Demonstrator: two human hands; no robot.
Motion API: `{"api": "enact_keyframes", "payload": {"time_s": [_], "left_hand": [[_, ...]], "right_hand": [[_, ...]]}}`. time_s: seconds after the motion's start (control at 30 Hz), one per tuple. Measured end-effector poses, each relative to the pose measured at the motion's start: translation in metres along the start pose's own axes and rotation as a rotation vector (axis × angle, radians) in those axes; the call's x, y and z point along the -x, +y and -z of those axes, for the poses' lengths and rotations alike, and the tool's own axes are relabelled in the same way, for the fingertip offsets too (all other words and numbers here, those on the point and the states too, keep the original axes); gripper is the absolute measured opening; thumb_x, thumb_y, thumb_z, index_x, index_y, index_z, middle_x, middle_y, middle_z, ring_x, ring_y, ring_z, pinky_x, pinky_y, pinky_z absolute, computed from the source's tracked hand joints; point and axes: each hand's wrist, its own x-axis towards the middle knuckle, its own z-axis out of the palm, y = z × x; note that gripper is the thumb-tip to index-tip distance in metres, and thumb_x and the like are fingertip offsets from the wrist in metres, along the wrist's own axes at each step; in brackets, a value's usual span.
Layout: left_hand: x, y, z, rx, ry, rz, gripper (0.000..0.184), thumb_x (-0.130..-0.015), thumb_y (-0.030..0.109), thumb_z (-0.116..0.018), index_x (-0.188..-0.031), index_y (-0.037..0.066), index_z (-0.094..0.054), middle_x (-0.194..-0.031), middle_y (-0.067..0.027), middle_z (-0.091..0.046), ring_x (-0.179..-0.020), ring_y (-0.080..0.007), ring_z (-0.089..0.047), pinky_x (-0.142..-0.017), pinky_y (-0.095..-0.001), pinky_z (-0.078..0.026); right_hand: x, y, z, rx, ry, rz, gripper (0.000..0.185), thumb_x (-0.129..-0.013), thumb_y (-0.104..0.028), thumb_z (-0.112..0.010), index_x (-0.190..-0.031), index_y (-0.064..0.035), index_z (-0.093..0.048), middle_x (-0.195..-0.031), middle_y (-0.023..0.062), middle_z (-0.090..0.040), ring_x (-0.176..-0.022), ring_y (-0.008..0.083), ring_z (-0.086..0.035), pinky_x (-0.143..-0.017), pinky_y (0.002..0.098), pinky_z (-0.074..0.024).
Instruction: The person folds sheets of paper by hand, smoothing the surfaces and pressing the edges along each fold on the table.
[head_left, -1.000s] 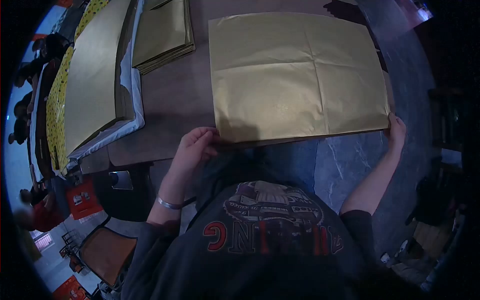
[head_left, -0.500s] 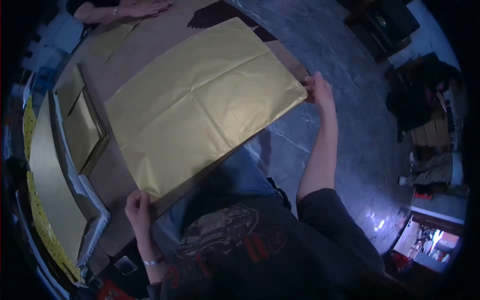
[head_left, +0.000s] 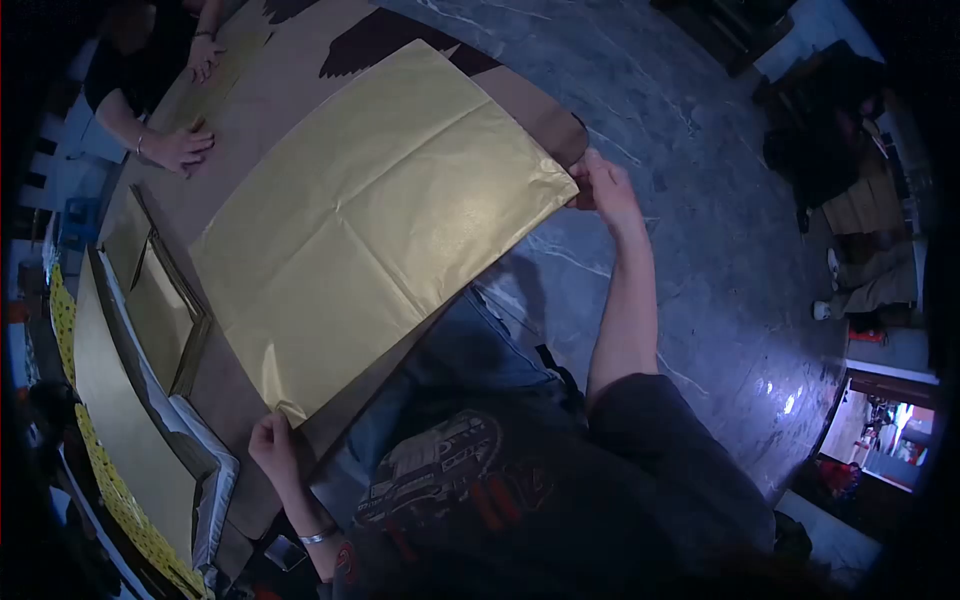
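A large sheet of gold paper point(head_left: 350, 220), creased lengthwise and crosswise, lies spread over the brown tabletop in front of me. My left hand point(head_left: 274, 446) is closed on its near left corner, where the paper is puckered. At the right, my right hand point(head_left: 606, 192) pinches the opposite near corner, which sticks out past the table's edge; some of its fingers are hidden beneath. The sheet's near edge runs slantwise between my two hands, close to my body.
Folded gold paper point(head_left: 160, 315) lies left of the sheet, beside a large stack of gold sheets point(head_left: 125, 400). Across the brown table point(head_left: 275, 175), another person's hands point(head_left: 180, 150) rest on the surface. Dark jagged-edged pieces point(head_left: 385, 45) lie at the far side. Grey marbled floor point(head_left: 700, 250) stretches to the right.
The view has shifted a little. The gold sheet stays stretched between my hands. The other person's hands have come apart, one now flat nearer to the sheet.
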Motion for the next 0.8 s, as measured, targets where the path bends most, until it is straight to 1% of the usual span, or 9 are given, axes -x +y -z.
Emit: {"api": "enact_keyframes", "payload": {"time_s": [0.1, 0.13, 0.3, 0.37, 0.4, 0.53, 0.63, 0.73, 0.8], "left_hand": [[-0.005, -0.014, 0.007, 0.063, -0.038, -0.044, 0.016, -0.095, 0.014, -0.065, -0.087, 0.0, -0.064, -0.076, 0.003, -0.059, -0.069, -0.0045, -0.049, -0.065, -0.019, -0.04], [-0.006, -0.018, 0.009, 0.062, -0.037, -0.043, 0.016, -0.095, 0.014, -0.065, -0.087, 0.0, -0.064, -0.076, 0.003, -0.059, -0.069, -0.0045, -0.049, -0.065, -0.019, -0.04], [-0.005, -0.016, 0.003, 0.033, 0.022, -0.053, 0.017, -0.095, 0.013, -0.063, -0.083, 0.001, -0.062, -0.073, 0.0031, -0.057, -0.067, -0.0043, -0.049, -0.063, -0.0189, -0.04], [-0.002, -0.006, 0.001, 0.019, 0.016, -0.044, 0.018, -0.095, 0.014, -0.064, -0.083, 0.001, -0.062, -0.073, 0.003, -0.057, -0.067, -0.0043, -0.048, -0.063, -0.019, -0.04], [-0.001, -0.004, 0.002, 0.002, 0.009, -0.034, 0.019, -0.095, 0.014, -0.064, -0.082, 0.001, -0.061, -0.074, 0.0029, -0.057, -0.067, -0.0043, -0.048, -0.063, -0.0192, -0.04], [-0.007, -0.012, 0.002, -0.051, 0.052, -0.071, 0.02, -0.094, 0.016, -0.065, -0.081, 0.001, -0.061, -0.072, 0.0028, -0.056, -0.067, -0.0043, -0.048, -0.062, -0.0193, -0.04], [-0.008, -0.015, 0.003, -0.029, 0.027, -0.061, 0.022, -0.095, 0.017, -0.065, -0.08, 0.002, -0.06, -0.071, 0.0027, -0.056, -0.066, -0.0044, -0.048, -0.062, -0.0195, -0.039], [-0.005, -0.007, 0.001, -0.002, 0.039, -0.047, 0.021, -0.095, 0.017, -0.064, -0.081, 0.002, -0.06, -0.07, 0.0028, -0.056, -0.065, -0.0042, -0.048, -0.061, -0.0195, -0.039], [-0.005, 0.0, 0.001, 0.011, 0.012, -0.001, 0.019, -0.095, 0.017, -0.064, -0.083, 0.002, -0.06, -0.07, 0.0032, -0.055, -0.065, -0.004, -0.048, -0.061, -0.0192, -0.039]], "right_hand": [[0.005, -0.009, -0.001, 0.004, -0.054, 0.003, 0.056, -0.1, -0.053, -0.044, -0.092, -0.0018, -0.065, -0.082, 0.0081, -0.068, -0.069, 0.0171, -0.066, -0.065, 0.03, -0.0543], [0.01, -0.013, -0.004, -0.022, -0.006, 0.034, 0.053, -0.1, -0.049, -0.048, -0.089, 0.0009, -0.064, -0.077, 0.0092, -0.067, -0.063, 0.0161, -0.064, -0.06, 0.0297, -0.0532], [0.009, -0.005, -0.002, -0.032, -0.082, 0.062, 0.052, -0.1, -0.048, -0.048, -0.087, -0.0008, -0.065, -0.075, 0.0069, -0.066, -0.063, 0.0139, -0.062, -0.06, 0.0283, -0.0522], [0.004, -0.001, -0.002, 0.001, -0.059, 0.051, 0.052, -0.099, -0.049, -0.05, -0.089, -0.0011, -0.066, -0.074, 0.0066, -0.065, -0.062, 0.014, -0.062, -0.06, 0.0274, -0.0522], [0.003, -0.002, 0.002, 0.111, -0.137, 0.042, 0.053, -0.098, -0.052, -0.05, -0.089, -0.0027, -0.065, -0.08, 0.0058, -0.066, -0.07, 0.0151, -0.065, -0.064, 0.0294, -0.0552], [0.014, -0.008, -0.007, 0.07, -0.104, -0.043, 0.058, -0.096, -0.055, -0.052, -0.098, 0.0011, -0.067, -0.083, 0.008, -0.067, -0.067, 0.0157, -0.066, -0.061, 0.0282, -0.053], [0.019, -0.013, -0.003, 0.127, -0.192, -0.085, 0.059, -0.093, -0.061, -0.052, -0.095, -0.0031, -0.067, -0.078, 0.003, -0.065, -0.07, 0.0141, -0.066, -0.064, 0.029, -0.057], [0.017, -0.013, 0.0, 0.171, -0.274, -0.096, 0.062, -0.093, -0.063, -0.05, -0.093, -0.0041, -0.067, -0.078, 0.0031, -0.065, -0.071, 0.0145, -0.066, -0.065, 0.03, -0.0565], [0.015, -0.008, 0.002, 0.175, -0.244, -0.084, 0.062, -0.094, -0.064, -0.048, -0.09, -0.0045, -0.066, -0.078, 0.0036, -0.064, -0.07, 0.015, -0.065, -0.065, 0.0308, -0.0562]]}}
